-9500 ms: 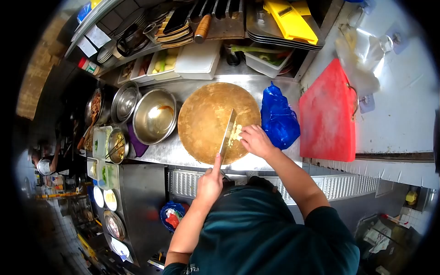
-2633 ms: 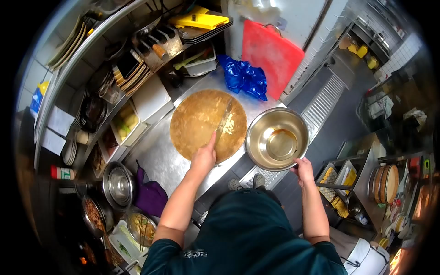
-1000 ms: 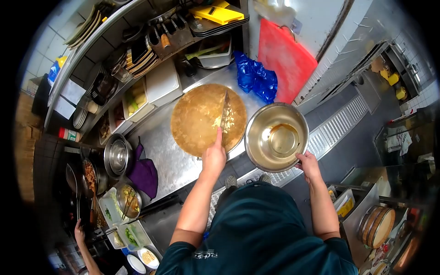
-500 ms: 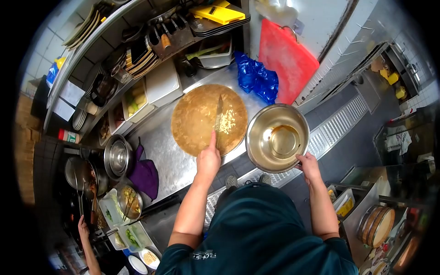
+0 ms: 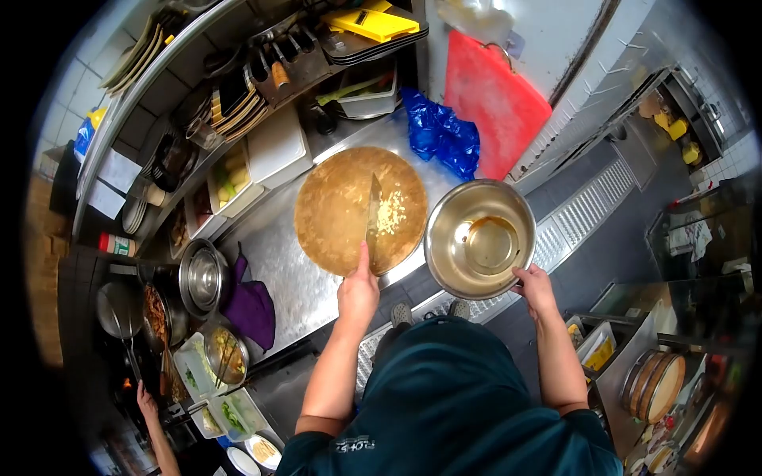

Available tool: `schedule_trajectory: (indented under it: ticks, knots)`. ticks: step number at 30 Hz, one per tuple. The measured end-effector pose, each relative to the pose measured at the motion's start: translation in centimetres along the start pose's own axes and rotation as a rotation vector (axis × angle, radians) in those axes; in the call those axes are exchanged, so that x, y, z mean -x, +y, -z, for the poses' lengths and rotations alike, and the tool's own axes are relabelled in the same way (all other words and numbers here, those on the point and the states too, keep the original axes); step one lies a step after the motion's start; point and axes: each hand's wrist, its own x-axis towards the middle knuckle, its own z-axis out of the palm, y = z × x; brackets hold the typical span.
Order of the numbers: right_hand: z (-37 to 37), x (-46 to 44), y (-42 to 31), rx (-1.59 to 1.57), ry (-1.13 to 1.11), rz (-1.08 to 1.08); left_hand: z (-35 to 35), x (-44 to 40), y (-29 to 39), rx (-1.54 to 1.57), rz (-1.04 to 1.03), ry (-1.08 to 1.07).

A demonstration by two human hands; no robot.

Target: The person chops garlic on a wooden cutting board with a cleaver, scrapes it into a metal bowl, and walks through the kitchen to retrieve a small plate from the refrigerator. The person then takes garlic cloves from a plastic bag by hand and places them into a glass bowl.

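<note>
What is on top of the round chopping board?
Pale chopped pieces lie on the board; a knife in the left hand is beside them. The board directly beneath the pieces is covered.

I now have the metal bowl (image 5: 444,234) in my right hand (image 5: 536,287), right of the chopping block (image 5: 329,202) instead of left; the knife (image 5: 373,202) has shifted leftward.

**Left hand (image 5: 358,295) on long-bladed steel knife (image 5: 372,208), right hand (image 5: 536,290) on round metal bowl (image 5: 481,239)**

The knife is over a round brown wooden chopping board (image 5: 335,210), beside chopped pale-yellow pieces (image 5: 390,213). The bowl is just right of the board, near a crumpled blue plastic bag (image 5: 441,136).
</note>
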Motion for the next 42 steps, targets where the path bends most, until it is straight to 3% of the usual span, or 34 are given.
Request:
schedule_trajectory:
  ticks: [5,8,17,42]
  knots:
    - [0.0,0.2,-0.3,0.010,0.004,-0.019,-0.5,0.6,0.1,0.018,-0.071,0.073]
    - [0.4,-0.1,0.2,-0.005,-0.016,-0.018,-0.6,0.6,0.4,-0.030,-0.028,-0.046]
    - [0.2,-0.1,0.0,-0.024,-0.020,-0.004,-1.5,0.7,1.7,-0.024,-0.162,0.063]
    - [-0.3,0.3,-1.3,0.013,-0.027,0.002,-1.4,0.6,0.5,0.007,-0.105,0.063]
